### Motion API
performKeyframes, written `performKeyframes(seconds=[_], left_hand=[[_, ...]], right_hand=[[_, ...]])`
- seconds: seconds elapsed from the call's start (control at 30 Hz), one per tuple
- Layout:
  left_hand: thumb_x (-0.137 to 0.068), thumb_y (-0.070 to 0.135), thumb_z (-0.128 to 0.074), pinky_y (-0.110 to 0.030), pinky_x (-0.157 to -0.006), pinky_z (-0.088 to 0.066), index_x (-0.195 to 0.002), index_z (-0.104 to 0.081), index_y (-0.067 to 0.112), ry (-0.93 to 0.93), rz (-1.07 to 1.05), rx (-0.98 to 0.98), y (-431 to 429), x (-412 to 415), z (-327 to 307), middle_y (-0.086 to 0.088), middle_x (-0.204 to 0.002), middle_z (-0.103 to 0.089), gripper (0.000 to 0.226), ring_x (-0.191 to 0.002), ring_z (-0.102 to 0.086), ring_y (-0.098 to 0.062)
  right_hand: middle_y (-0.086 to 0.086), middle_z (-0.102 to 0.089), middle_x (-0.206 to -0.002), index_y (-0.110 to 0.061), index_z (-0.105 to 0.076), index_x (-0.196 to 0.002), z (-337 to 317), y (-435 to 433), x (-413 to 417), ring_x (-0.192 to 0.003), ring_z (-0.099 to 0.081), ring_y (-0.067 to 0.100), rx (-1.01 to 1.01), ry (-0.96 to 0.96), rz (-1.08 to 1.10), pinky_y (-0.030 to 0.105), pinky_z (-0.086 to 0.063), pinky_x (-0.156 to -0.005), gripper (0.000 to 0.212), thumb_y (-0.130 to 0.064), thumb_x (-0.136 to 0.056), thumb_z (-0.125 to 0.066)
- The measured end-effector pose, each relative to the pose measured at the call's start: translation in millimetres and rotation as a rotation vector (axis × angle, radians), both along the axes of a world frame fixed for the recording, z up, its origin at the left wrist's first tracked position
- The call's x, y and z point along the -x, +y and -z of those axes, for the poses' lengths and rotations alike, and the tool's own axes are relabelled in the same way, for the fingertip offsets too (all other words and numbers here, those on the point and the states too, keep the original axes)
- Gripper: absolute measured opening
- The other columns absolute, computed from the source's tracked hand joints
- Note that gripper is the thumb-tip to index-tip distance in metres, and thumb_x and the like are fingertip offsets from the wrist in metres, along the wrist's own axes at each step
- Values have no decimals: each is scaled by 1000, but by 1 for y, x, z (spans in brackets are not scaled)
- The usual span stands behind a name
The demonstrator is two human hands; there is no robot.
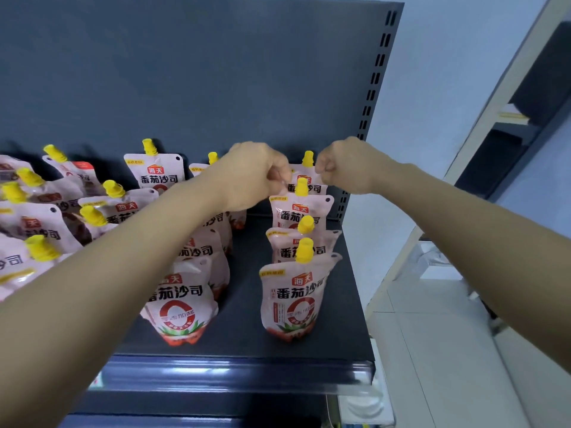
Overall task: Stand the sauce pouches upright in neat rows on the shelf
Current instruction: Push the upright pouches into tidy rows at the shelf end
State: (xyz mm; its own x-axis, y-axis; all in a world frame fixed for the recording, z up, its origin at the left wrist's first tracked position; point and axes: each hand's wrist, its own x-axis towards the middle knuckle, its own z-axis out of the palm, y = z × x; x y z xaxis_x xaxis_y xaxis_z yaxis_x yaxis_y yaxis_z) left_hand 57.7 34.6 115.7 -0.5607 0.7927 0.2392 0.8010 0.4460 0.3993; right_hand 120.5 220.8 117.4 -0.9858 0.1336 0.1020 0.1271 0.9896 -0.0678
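Left hand (pixel 253 176) and right hand (pixel 346 166) each pinch a top corner of the rearmost pouch (pixel 310 175), which I see standing upright behind three more pouches (pixel 293 299) on the shelf (pixel 340 319).

Left hand (pixel 253 176) and right hand (pixel 346 165) outstretched, both pinching

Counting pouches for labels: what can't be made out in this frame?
Head view:
- Rearmost right-row pouch: top corners covered by the left hand and right hand that pinch them.
- Middle-row pouches: count hidden behind the left forearm.
- Leftmost pouches: cut off by the frame's left edge.
- Front right pouch: small print too small to read.
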Motion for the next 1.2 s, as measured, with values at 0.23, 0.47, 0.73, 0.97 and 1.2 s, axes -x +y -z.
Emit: performKeyframes(seconds=[0.23,0.47,0.73,0.97,1.2], left_hand=[[-81,26,-68,-24,-79,-50,-101,-69,16,-124,142,59,-19,-20,7,0,-94,-69,22,-87,-63,-13],[-79,20,-71,-25,-64,-44,-89,-69,11,-90,129,154,-16,-23,36,3,-79,-64,13,-74,-59,-16],[-80,16,-69,-38,-76,-53,-79,-71,10,-77,-7,51,-6,-24,51,-6,-83,-69,6,-78,-63,-23],[-80,11,-69,-29,-78,-49,-88,-71,6,-128,-37,54,-8,-33,38,-5,-87,-69,9,-78,-61,-16],[-79,42,-65,-28,-75,-49,-86,-71,17,-236,-78,-97,-39,-73,15,-1,-86,-71,27,-82,-64,-14]], right_hand=[[9,-69,-109,-8,-68,-111,9,-23,-24,-99,-62,26,99,-11,5,32,-49,-84,25,-18,-90,-59],[17,-66,-105,-4,-66,-107,30,-24,-20,-98,-60,33,75,-84,91,39,-49,-83,25,-20,-90,-58],[17,-66,-102,-1,-66,-97,34,-18,-20,-93,-61,33,65,-55,91,34,-49,-79,21,-18,-91,-55],[7,-69,-90,-5,-71,-88,10,-14,-39,-82,-60,21,143,73,-28,27,-45,-72,18,-20,-89,-61],[10,-70,-93,-11,-73,-95,3,-25,-54,-78,-58,14,266,-321,-178,25,-48,-70,21,-26,-81,-67]])
